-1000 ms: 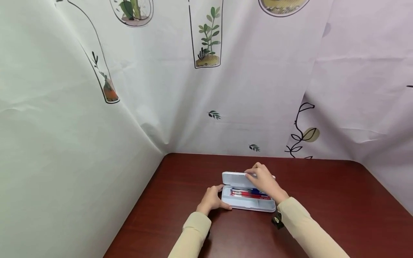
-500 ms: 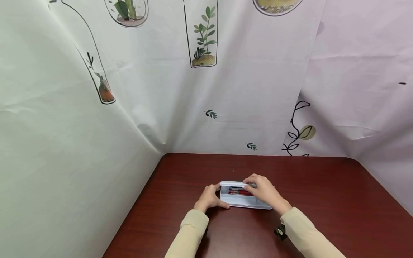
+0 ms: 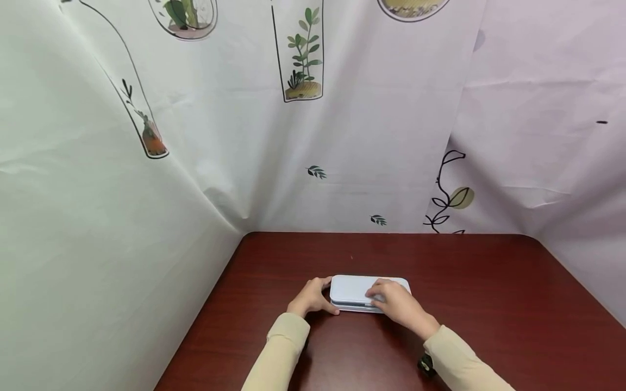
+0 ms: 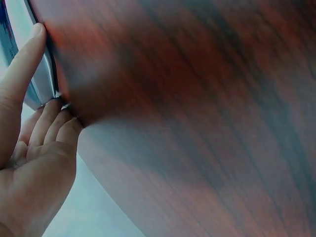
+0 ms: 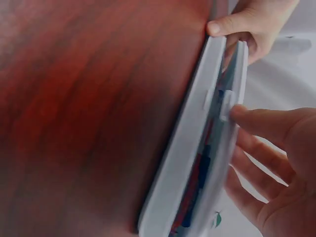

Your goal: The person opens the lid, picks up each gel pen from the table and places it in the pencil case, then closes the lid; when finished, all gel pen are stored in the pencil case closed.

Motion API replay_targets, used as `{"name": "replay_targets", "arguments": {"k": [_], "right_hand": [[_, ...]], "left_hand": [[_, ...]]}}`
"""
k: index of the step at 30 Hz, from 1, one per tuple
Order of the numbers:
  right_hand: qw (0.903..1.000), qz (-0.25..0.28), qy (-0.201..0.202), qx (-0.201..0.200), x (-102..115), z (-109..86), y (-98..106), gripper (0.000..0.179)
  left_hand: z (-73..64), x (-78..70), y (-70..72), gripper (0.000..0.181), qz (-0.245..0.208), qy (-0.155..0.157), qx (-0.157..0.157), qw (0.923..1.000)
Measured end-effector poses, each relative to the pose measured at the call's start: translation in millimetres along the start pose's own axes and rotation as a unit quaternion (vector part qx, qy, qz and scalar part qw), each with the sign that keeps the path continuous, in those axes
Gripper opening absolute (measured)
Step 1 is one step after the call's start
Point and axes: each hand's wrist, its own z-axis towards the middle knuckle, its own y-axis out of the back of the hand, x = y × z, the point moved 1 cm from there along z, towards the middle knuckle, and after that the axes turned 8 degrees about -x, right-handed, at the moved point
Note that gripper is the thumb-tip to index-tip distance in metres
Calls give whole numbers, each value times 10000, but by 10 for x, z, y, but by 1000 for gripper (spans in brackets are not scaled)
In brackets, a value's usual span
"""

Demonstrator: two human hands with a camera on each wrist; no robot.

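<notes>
A white pencil case (image 3: 348, 288) lies on the table with its lid lowered almost onto the base. A narrow gap runs along the front, and in the right wrist view red and blue pens (image 5: 201, 173) show through it. My left hand (image 3: 312, 296) grips the case's left end, thumb at the front corner and fingers round the back. With the thumb at the lid's front edge and the fingers over its top, my right hand (image 3: 397, 305) holds the lid (image 5: 240, 74). The base (image 5: 185, 153) rests flat on the wood.
The dark red-brown table (image 3: 274, 266) reaches back to a white curtain (image 3: 371, 136) printed with plants. Another stretch of curtain (image 3: 98, 228) hangs along the left edge.
The lid has swung from upright down toward the front, guided by my right hand, and now covers the pens from above. My left hand has stayed at the case's left end.
</notes>
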Motion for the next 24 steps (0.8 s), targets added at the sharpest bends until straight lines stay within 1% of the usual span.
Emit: {"name": "replay_targets", "arguments": {"k": [4, 6, 9, 12, 14, 16, 18, 21, 22, 23, 24], "right_hand": [[9998, -193, 50, 17, 23, -64, -16, 15], [9995, -281, 120, -95, 47, -78, -13, 16], [9979, -466, 303, -337, 97, -28, -13, 16], [9943, -755, 571, -488, 153, 50, -31, 13], [9923, -901, 666, -526, 183, 84, -56, 14], [9918, -930, 732, -484, 213, 86, -79, 17], [9934, -816, 730, -344, 231, 68, -95, 15], [9976, -374, 557, 148, 221, 52, -78, 8], [9987, -178, 376, 302, 206, 52, -66, 8], [9990, -18, 207, 385, 181, 50, -45, 13], [9993, 113, 1, 363, 152, 48, -15, 18]], "left_hand": [[-33, -13, -14, 91, 13, -53, 69, 10000], [-45, -15, -13, 90, -5, -108, 125, 9999], [-36, -12, 37, 90, 86, -177, 135, 9997], [-2, -4, 97, 90, 259, -189, 81, 9995], [18, 6, 135, 90, 362, -191, 83, 9991], [17, 17, 168, 90, 451, -143, 189, 9987], [5, 35, 196, 91, 538, -103, 315, 9980], [-24, 43, 255, 92, 764, 125, 515, 9957], [-30, 45, 285, 90, 823, 145, 497, 9953], [-37, 48, 320, 87, 870, 154, 410, 9952], [-44, 47, 363, 82, 901, 128, 227, 9956]]}}
